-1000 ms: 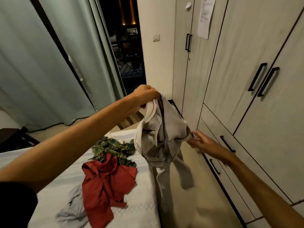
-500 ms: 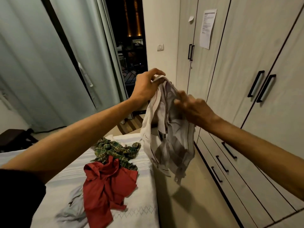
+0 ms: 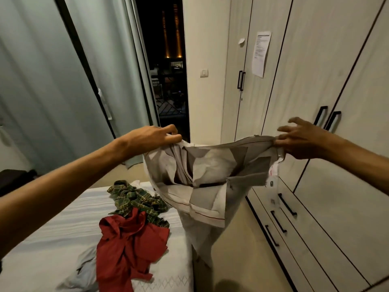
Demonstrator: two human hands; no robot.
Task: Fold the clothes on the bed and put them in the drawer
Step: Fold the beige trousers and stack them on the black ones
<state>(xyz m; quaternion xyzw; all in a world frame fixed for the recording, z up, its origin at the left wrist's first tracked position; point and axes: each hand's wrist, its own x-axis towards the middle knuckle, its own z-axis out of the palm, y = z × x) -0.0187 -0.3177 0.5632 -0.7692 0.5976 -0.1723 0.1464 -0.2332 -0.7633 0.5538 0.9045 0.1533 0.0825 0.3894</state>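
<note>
Stretching grey trousers (image 3: 210, 175) by the waistband in mid-air above the bed's (image 3: 52, 218) right edge, left hand (image 3: 151, 137) and right hand (image 3: 303, 140) each in a pinching grip on the cloth, likely needing the legs shaken straight before folding.

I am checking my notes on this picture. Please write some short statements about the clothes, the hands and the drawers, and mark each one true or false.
1. Both hands hold the beige trousers in the air. True: the left hand and right hand stretch the waistband.
2. The red shirt is folded. False: it lies crumpled on the bed.
3. The plaid shirt lies beyond the red shirt. True.
4. A drawer is open. False: all visible drawers are closed.
5. The trousers rest on the bed. False: they hang beside it.
</note>
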